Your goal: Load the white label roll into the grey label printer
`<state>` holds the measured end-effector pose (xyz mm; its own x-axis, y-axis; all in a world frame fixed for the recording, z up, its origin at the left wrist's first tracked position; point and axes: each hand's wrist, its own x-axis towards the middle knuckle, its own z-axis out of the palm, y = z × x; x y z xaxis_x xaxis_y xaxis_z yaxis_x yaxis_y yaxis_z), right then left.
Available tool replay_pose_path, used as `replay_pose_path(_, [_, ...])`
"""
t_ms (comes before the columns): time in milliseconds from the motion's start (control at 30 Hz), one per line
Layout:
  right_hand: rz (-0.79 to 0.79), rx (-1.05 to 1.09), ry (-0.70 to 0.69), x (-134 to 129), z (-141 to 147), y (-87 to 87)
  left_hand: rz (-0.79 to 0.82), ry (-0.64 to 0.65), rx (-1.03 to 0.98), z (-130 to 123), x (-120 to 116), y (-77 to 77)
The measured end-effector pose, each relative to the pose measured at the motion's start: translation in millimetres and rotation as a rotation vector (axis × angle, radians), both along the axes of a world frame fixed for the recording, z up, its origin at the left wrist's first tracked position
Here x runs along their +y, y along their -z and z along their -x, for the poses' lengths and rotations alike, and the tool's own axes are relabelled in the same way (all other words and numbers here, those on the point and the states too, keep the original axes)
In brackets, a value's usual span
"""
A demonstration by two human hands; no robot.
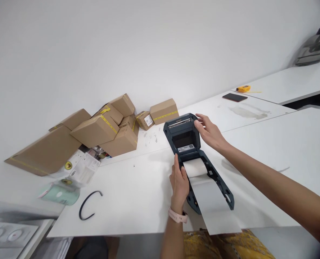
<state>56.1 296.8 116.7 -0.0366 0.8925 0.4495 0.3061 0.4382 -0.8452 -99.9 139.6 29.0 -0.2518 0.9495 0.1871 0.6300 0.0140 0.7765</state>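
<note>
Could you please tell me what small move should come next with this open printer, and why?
Probably swing the lid down with the right hand: the paper roll already sits in the base, its strip runs out past the front, and the left hand is at the base's side.

One left hand (179, 181); one right hand (210, 133); one label printer (189, 154); one paper roll (195, 167); one pink watch band (177, 216); one dark headband (80, 211); one yellow tape measure (243, 89); one smartphone (234, 97); one mint-green packet (61, 194); two avocado pictures (68, 165); at least eight cardboard boxes (95, 131), their overlaps hiding the exact number; one white sticker (148, 120) showing on those boxes
</note>
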Motion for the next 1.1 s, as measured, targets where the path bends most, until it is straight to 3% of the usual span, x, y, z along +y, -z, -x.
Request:
replay_pose_path(100, [-0.169,0.053,0.089,-24,-5,4.9,0.012,0.006,0.014,0,-1,-0.6])
replay_pose_path(167, [-0.290,-0.017,0.064,-41,-7,14.0,0.018,0.000,0.013,-1,0,-0.1])
replay_pose_path(233, [-0.322,-0.283,-0.141,-56,-7,28.4,0.015,-0.004,0.006,-1,0,1.0])
replay_pose_path(333, [-0.233,-0.874,-0.443,-68,1,52.6,0.011,-0.011,0.007,-1,1,1.8])
replay_pose_path(400, [-0.187,-1.099,-0.482,-70,9,64.4,0.015,-0.025,0.007,-1,1,1.4])
replay_pose_path(467, [-0.171,-1.160,-0.489,-69,18,70.0,0.017,-0.037,-0.002,-1,1,0.7])
replay_pose_path(633, [-0.161,-1.203,-0.502,-65,30,62.0,0.011,-0.058,-0.049,0,3,5.5])
replay_pose_path(800, [-0.120,-1.204,-0.536,-64,26,48.1,0.010,-0.075,-0.220,3,7,18.1])
replay_pose_path(1100, [0.046,-1.113,-0.695,-63,18,23.4,0.009,-0.075,-0.409,4,12,27.9])
